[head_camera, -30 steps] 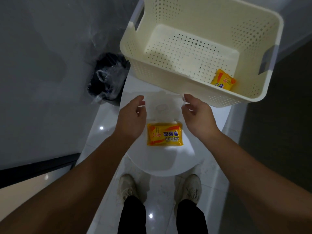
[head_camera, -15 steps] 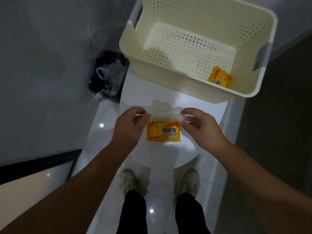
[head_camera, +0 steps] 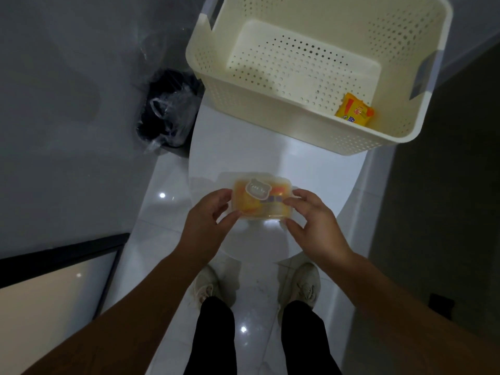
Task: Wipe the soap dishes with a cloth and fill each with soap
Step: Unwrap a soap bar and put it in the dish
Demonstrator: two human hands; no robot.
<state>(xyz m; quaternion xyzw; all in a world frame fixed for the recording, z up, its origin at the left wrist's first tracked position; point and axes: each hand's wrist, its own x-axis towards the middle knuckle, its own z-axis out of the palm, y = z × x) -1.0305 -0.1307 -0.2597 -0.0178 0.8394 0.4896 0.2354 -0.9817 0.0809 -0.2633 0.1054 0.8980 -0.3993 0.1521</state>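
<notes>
A clear plastic soap dish with its lid down sits on the closed white toilet lid. A yellow wrapped soap bar shows through the clear lid, which bears a small cat-face emblem. My left hand pinches the dish's left end between thumb and fingers. My right hand pinches its right end the same way. A second yellow soap packet lies in the near right corner of the cream perforated basket. No cloth is in view.
The basket stands on the toilet's back part. A bin with a black and clear plastic bag sits on the floor to the left, against the grey wall. My shoes stand on glossy white floor tiles. A dark wall runs along the right.
The clear lid, held up behind the soap before, has come down over the yellow bar. Both hands moved toward me and now grip the dish's ends.
</notes>
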